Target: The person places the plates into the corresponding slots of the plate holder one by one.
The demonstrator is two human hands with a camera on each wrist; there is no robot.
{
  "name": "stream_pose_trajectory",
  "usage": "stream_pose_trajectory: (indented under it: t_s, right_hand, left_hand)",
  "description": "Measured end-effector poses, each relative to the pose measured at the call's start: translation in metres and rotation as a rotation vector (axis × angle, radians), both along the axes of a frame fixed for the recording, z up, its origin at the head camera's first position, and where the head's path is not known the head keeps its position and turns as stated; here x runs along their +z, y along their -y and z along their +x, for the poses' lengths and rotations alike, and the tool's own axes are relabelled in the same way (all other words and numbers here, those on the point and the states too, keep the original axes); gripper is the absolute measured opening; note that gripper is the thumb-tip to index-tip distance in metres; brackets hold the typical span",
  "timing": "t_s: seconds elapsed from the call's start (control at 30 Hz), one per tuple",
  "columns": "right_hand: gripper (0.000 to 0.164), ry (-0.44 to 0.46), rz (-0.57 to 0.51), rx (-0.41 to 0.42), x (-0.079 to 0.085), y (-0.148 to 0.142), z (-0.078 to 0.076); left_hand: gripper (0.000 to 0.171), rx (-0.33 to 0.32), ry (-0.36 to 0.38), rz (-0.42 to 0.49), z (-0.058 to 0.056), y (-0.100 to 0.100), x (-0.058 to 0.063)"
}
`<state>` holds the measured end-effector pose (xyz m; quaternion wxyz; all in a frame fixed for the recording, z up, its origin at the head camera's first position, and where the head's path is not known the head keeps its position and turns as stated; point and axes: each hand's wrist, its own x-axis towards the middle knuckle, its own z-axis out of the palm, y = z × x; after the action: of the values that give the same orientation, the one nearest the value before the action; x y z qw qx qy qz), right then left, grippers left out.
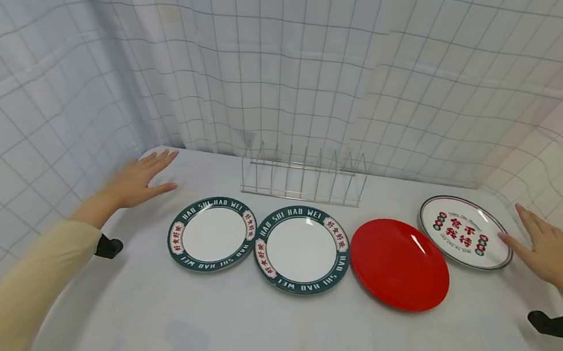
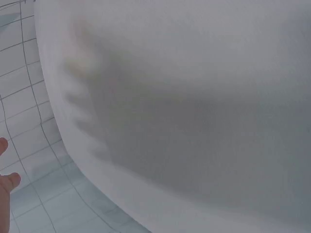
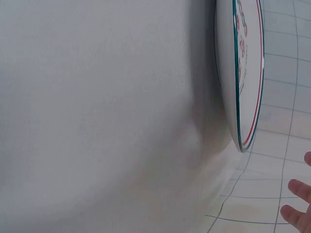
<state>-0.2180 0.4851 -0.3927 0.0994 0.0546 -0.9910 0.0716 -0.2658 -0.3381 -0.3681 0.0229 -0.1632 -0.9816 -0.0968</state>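
Note:
My left hand hovers over the table's left side with its fingers spread, holding nothing. The nearest thing to it is a green-rimmed white plate. A matching green-rimmed plate lies beside that one, and a red plate lies right of both. Farther back on the right is a white plate with red characters, its edge also in the right wrist view. Just right of this plate is my right hand, fingers extended and holding nothing; whether the thumb touches the rim I cannot tell.
A wire dish rack stands at the back middle of the white table. Behind it and at both sides hang white checked curtains. A black wrist strap piece sticks out below the left sleeve.

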Motion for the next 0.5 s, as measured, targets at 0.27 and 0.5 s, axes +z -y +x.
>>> stream_pose_trajectory:
  t_s: [0.27,0.5]
  right_hand:
    - [0.083,0.153,-0.194,-0.033,-0.006,0.001,-0.008]
    - [0.084,0.279,-0.361,-0.08,-0.011,-0.007,-0.013]
  left_hand:
    - [0.075,0.024,0.055,0.341,-0.019,-0.035,-0.007]
    - [0.065,-0.046,0.022,0.558,-0.037,-0.071,-0.008]
